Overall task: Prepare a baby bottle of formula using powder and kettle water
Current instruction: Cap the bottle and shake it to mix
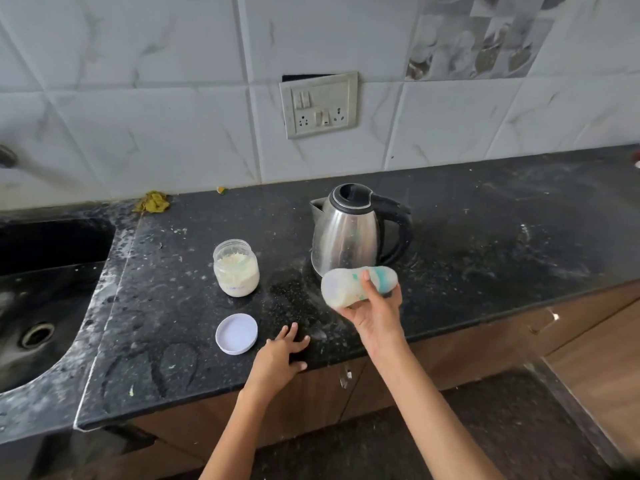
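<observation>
My right hand [375, 306] grips a baby bottle [346, 285] with a teal collar, held on its side above the black counter and blurred; milky liquid shows inside. My left hand [282, 355] rests flat on the counter's front edge, fingers spread, holding nothing. A steel kettle [346, 233] with a black lid and handle stands just behind the bottle. An uncapped clear jar [236, 268] of pale powder stands left of the kettle. The jar's white lid [236, 333] lies on the counter in front of it, close to my left hand.
A dark sink [41, 306] with a drain lies at the left. A yellow cloth [152, 202] sits by the tiled wall. A wall socket [318, 105] is above the kettle. The black counter [502, 237] extends right; wooden cabinet fronts lie below.
</observation>
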Tool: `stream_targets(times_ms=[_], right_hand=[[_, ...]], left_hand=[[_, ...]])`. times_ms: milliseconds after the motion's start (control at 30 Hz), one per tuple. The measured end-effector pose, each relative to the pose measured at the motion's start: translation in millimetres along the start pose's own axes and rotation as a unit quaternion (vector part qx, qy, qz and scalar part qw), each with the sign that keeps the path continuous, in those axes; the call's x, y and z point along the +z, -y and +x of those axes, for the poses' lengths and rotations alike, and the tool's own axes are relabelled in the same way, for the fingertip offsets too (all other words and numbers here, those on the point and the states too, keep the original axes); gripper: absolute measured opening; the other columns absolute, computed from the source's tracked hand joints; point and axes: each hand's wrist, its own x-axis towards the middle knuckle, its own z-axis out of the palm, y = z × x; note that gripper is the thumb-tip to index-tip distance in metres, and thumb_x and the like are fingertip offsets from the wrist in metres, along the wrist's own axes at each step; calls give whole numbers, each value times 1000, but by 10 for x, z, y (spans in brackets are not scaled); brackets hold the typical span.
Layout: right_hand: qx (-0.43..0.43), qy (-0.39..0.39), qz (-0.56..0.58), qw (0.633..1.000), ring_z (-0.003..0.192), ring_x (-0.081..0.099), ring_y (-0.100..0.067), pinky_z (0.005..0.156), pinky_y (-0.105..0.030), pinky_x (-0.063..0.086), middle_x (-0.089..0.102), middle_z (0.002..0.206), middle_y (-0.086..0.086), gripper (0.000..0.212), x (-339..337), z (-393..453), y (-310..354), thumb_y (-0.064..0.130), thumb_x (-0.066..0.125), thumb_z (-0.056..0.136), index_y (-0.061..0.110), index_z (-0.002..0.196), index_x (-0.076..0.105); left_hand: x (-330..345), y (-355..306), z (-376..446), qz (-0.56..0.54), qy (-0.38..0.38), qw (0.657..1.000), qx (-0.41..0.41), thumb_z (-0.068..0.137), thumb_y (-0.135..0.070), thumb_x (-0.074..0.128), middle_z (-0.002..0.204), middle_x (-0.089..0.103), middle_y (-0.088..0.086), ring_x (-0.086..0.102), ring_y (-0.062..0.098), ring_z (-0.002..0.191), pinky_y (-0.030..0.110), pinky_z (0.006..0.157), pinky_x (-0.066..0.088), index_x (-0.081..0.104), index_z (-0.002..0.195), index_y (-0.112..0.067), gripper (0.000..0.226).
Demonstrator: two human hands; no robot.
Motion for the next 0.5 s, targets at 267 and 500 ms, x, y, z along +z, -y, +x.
stream_targets(times_ms=[267, 500], right_hand=[[-6, -5, -42, 999, 109, 61, -34, 68, -59, 58, 49, 131, -13, 87, 117, -162, -129, 3, 75, 73, 31, 139, 26], [36, 25, -102, 994, 111, 62, -32, 73, -59, 58, 53, 126, -11, 91, 341, -378, -535, 7, 79, 67, 38, 135, 27]], left_hand=[[87, 30, -11, -59, -49, 997, -12, 88, -24, 64, 157, 23, -4, 14, 16, 147, 39, 118, 12, 44, 140, -28, 56], [87, 31, -47, -93, -65, 992, -46, 86, -28, 65, 134, 57, 2, 51, 23, 126, 36, 106, 40, 62, 123, -25, 38]])
